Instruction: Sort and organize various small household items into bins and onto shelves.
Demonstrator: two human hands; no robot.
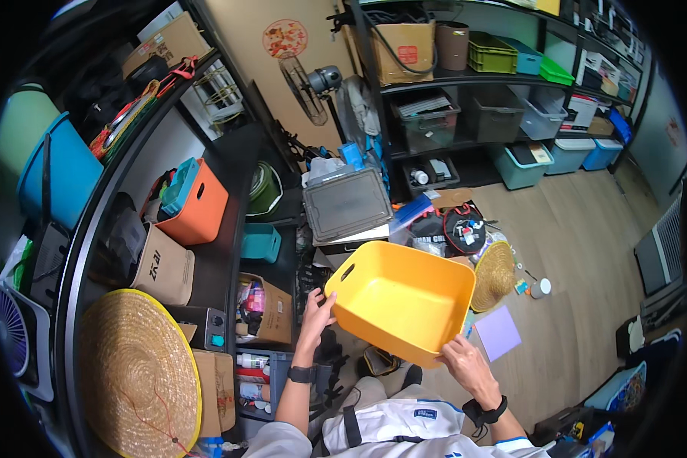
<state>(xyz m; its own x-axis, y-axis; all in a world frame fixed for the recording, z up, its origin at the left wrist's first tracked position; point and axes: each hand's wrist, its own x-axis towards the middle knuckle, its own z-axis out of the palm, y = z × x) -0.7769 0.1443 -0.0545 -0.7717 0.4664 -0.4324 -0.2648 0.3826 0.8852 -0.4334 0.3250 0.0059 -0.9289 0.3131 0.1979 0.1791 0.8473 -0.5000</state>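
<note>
A yellow plastic storage bin hangs in front of me, tilted, with its bare inside facing up toward me. My left hand grips its left rim near the oval handle hole, thumb over the edge. At the near right corner, my right hand is closed on the rim, its fingers partly hidden by the wall. Under and beyond the bin, a grey-lidded box stands on a white cabinet. To its right on the floor are a straw hat and a purple sheet.
At left, a black shelf holds an orange bin, a cardboard box and a large straw hat. Shelving at the back carries a green crate and lidded tubs. A white cup stands on the wooden floor; a fan is behind.
</note>
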